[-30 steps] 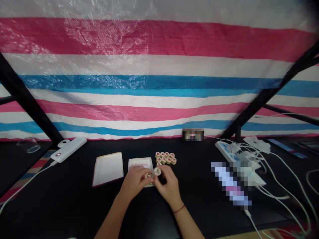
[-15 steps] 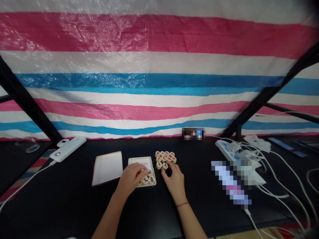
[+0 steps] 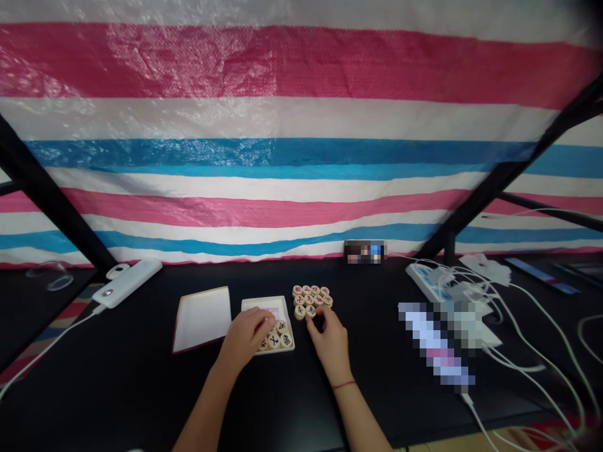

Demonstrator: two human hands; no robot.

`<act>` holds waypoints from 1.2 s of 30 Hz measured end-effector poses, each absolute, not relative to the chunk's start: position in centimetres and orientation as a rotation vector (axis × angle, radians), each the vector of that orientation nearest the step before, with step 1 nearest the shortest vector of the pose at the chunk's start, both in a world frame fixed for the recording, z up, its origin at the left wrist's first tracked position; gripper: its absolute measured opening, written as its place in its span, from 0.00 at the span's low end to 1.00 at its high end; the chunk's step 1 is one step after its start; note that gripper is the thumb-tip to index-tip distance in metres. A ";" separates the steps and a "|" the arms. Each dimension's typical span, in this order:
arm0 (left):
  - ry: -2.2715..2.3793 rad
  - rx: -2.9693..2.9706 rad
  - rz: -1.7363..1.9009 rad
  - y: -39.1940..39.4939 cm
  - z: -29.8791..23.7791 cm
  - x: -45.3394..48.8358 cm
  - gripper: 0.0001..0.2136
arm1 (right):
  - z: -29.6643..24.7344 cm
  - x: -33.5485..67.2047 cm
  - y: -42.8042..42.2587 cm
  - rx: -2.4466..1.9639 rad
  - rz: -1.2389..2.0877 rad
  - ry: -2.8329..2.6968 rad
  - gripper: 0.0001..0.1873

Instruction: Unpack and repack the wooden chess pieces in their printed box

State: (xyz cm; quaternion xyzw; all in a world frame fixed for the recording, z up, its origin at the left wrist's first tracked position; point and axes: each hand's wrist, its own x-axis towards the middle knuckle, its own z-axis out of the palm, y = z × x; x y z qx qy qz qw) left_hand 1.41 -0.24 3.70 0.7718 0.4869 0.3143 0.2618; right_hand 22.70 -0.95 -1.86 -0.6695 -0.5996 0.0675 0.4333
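- A sideways nudge from the right hand [image 3: 330,339] could push the black-marked piece [image 3: 310,311] at its fingertips into its neighbours, the red-marked pieces [image 3: 319,300] just beyond that grip, and skew the rows.
- A loose pinch could let that disc slip or tip, since its rounded edge gives little hold.
- Left of that grip, the open box [image 3: 291,336] could slide on the desk [image 3: 282,395] if the left hand [image 3: 244,333] pressed its side; the loose pieces [image 3: 274,341] inside might shift.
- Right hand: palm down, thumb and forefinger curved in a ring at the disc's near and right edges, touching; how tightly they close, I cannot tell.
- Left hand: bent over the box, fingertips together; whether its grip holds anything is hidden.
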 end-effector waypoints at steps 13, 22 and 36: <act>1.365 2.163 0.896 0.0 3.1 1.3 0.16 | -1.6 22.7 -1.1 -1.608 0.140 -1.500 0.14; 1.524 2.382 0.830 0.3 1.1 1.8 0.13 | 0.5 20.2 -2.5 -1.399 0.298 -1.921 0.15; 1.538 2.297 0.584 -0.4 2.6 2.3 0.11 | 0.8 20.1 -2.6 -1.400 0.371 -2.045 0.28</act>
